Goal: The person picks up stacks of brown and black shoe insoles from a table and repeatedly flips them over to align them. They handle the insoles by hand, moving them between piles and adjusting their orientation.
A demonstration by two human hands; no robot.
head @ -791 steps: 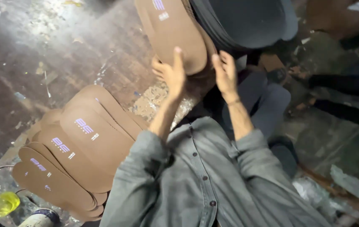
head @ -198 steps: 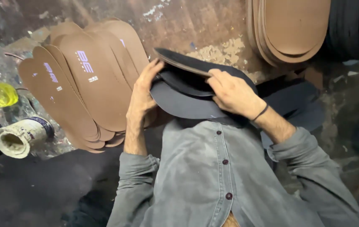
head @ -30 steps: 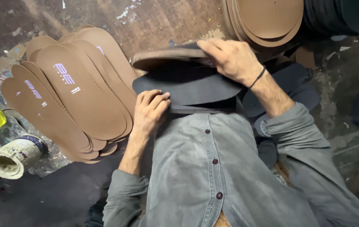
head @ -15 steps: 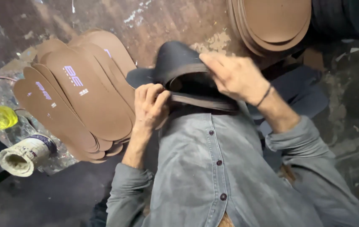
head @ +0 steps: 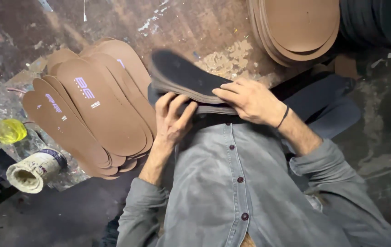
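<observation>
Both hands grip a blurred, probably dark grey foam insole [head: 184,77] held centre, against the chest: left hand [head: 172,120] beneath, right hand [head: 250,101] clasping its near edge. Finished-looking brown printed insoles [head: 99,114] fan out left; more brown insoles [head: 296,27] stack far right.

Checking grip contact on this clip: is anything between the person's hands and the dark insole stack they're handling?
Nothing visible. The left hand grips the near edge of the dark insole stack and the right hand presses directly on top; the brown insoles lie apart, to the left.
</observation>
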